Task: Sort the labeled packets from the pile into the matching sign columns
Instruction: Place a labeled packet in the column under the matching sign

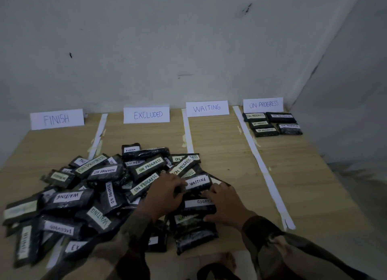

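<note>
Head view: a WAITING packet (198, 183) on top of the pile (83, 196) on the bench (230, 154) is gripped by the left hand (165, 194); the right hand (224, 204) is laid, fingers relaxed, just beside it.

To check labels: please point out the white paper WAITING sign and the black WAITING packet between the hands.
White paper WAITING sign (207, 108): head view, sheet centre.
Black WAITING packet (198, 182): head view, white label.

Pile (69, 198) heaped on the table (219, 143)
Five packets (260, 123) are laid before the ON PROGRESS sign (263, 105), far right.
</note>
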The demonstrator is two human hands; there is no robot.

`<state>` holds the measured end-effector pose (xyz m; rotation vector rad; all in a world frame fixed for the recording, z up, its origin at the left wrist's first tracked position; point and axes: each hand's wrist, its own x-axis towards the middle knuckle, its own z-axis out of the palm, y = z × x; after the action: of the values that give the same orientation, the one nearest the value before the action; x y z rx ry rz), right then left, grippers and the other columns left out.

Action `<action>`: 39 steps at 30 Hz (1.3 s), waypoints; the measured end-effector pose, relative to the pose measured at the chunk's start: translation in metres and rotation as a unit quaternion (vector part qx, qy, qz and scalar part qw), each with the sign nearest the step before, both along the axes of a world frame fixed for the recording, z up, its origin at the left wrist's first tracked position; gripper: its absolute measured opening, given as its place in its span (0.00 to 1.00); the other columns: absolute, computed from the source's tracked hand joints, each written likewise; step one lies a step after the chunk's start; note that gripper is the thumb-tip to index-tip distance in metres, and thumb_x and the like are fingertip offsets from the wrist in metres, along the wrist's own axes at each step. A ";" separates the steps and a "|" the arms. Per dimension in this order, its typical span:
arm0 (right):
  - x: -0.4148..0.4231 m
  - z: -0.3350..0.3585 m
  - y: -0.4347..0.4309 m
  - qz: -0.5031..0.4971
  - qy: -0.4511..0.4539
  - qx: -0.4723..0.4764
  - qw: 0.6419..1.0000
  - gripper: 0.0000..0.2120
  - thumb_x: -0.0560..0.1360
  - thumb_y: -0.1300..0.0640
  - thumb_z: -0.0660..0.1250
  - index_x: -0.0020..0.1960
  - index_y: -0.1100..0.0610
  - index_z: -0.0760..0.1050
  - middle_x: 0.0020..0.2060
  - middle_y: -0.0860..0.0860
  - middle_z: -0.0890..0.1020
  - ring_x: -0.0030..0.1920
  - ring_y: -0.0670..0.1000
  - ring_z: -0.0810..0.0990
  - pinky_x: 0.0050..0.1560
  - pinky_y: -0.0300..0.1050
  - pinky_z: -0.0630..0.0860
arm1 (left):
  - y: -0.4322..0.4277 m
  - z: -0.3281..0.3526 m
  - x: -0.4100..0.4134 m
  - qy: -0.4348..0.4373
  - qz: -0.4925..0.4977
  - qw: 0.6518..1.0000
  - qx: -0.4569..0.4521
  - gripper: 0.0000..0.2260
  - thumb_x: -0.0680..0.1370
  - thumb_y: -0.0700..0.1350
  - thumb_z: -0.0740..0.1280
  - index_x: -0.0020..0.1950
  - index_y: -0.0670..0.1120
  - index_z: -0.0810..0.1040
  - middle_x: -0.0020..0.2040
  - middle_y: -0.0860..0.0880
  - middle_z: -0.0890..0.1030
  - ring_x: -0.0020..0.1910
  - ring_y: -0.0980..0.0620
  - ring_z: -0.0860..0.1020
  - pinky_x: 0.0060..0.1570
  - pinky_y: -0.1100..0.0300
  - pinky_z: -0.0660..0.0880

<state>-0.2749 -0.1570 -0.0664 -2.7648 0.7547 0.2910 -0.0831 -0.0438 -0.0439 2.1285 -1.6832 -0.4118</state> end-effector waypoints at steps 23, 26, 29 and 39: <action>0.032 0.018 0.020 -0.173 -0.340 0.162 0.910 0.22 0.71 0.65 0.61 0.64 0.52 0.70 0.57 0.50 0.75 0.57 0.48 0.73 0.57 0.43 0.72 | -0.018 0.019 0.003 0.526 0.214 0.815 0.114 0.19 0.75 0.32 0.66 0.58 0.53 0.71 0.50 0.50 0.81 0.50 0.50 0.79 0.45 0.54 0.77; 0.040 0.028 0.022 -0.236 -0.335 0.297 0.862 0.10 0.75 0.57 0.68 0.54 0.49 0.71 0.42 0.46 0.76 0.39 0.42 0.77 0.41 0.39 0.75 | -0.021 0.019 0.002 0.565 0.266 0.778 0.066 0.18 0.74 0.31 0.67 0.59 0.47 0.70 0.52 0.47 0.80 0.50 0.47 0.79 0.43 0.52 0.78; 0.043 0.028 0.019 -0.248 -0.342 0.343 0.839 0.13 0.72 0.60 0.73 0.52 0.51 0.74 0.41 0.45 0.76 0.33 0.36 0.76 0.35 0.31 0.72 | -0.021 0.018 0.001 0.587 0.287 0.755 0.055 0.13 0.74 0.31 0.67 0.52 0.46 0.70 0.47 0.47 0.80 0.43 0.47 0.80 0.39 0.54 0.78; 0.041 0.028 -0.009 -0.140 -0.279 0.209 0.927 0.22 0.70 0.56 0.73 0.63 0.51 0.74 0.57 0.48 0.75 0.55 0.46 0.74 0.52 0.38 0.71 | -0.021 0.013 0.023 0.628 0.357 0.691 -0.012 0.12 0.76 0.41 0.68 0.59 0.45 0.76 0.52 0.44 0.82 0.48 0.45 0.81 0.38 0.57 0.76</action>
<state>-0.2335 -0.1655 -0.0380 -2.1353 0.8004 -0.3444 -0.0600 -0.0645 -0.0309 1.5109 -0.0519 -1.1745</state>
